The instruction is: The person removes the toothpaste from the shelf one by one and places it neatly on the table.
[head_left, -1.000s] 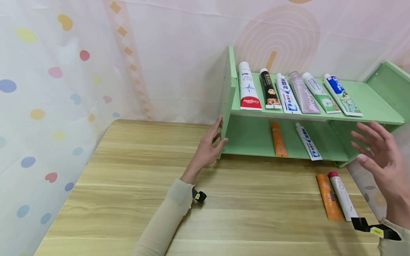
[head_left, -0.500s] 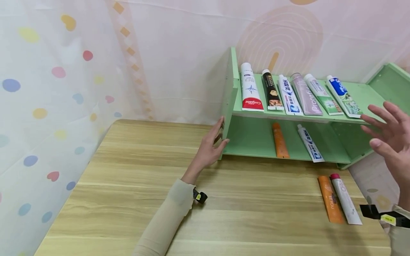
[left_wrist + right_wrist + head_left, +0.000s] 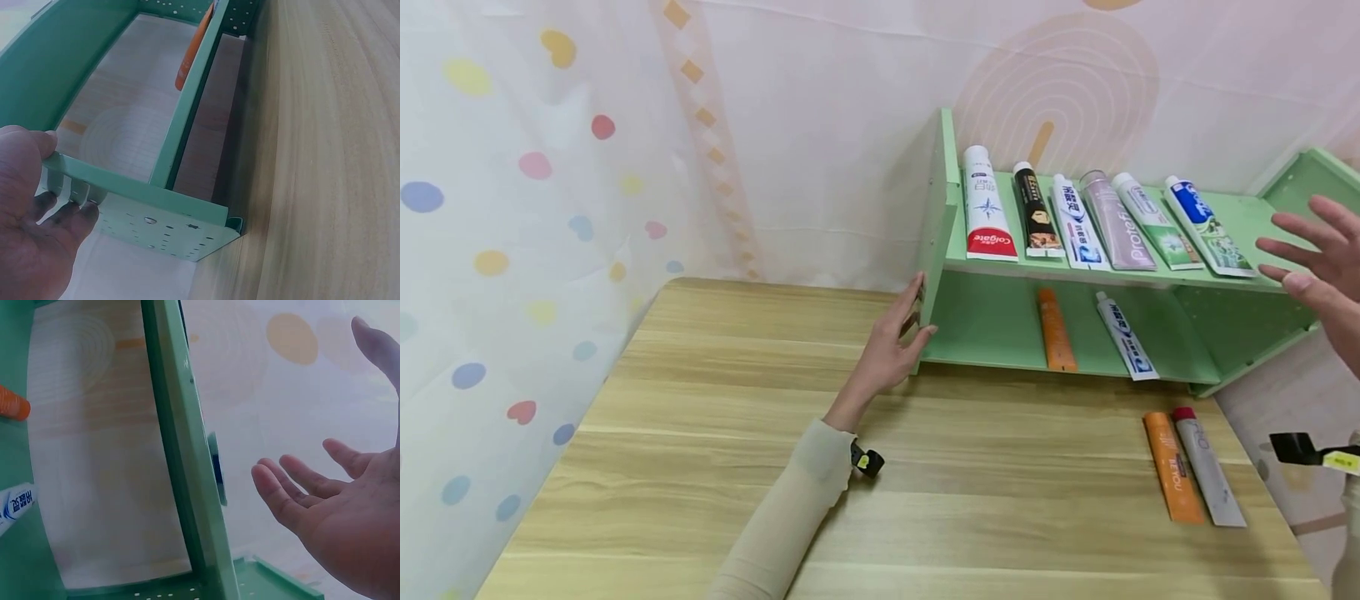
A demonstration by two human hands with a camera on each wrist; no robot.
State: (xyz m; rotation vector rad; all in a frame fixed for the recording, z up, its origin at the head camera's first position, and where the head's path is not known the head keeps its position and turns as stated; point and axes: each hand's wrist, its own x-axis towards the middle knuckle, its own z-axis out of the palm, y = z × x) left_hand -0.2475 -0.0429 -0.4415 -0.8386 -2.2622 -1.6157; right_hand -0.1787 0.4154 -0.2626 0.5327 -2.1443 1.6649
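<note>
My left hand holds the left side panel of a green two-tier shelf, thumb at the front edge and fingers against the outer face. In the left wrist view the fingers bend against that perforated panel. My right hand is raised at the right end of the shelf, fingers spread, holding nothing. The upper tier bears a row of several toothpaste tubes, from a Colgate tube to a blue-and-green tube nearest my right hand. An orange tube and a white-and-blue toothpaste tube lie on the lower tier.
On the wooden table, in front of the shelf's right end, an orange tube and a white tube with a red cap lie side by side. A patterned cloth hangs behind.
My right hand has moved up and to the right, partly leaving the head view, with its fingers spread throughout. The left hand stays at the shelf's side, and the tubes have kept their places.
</note>
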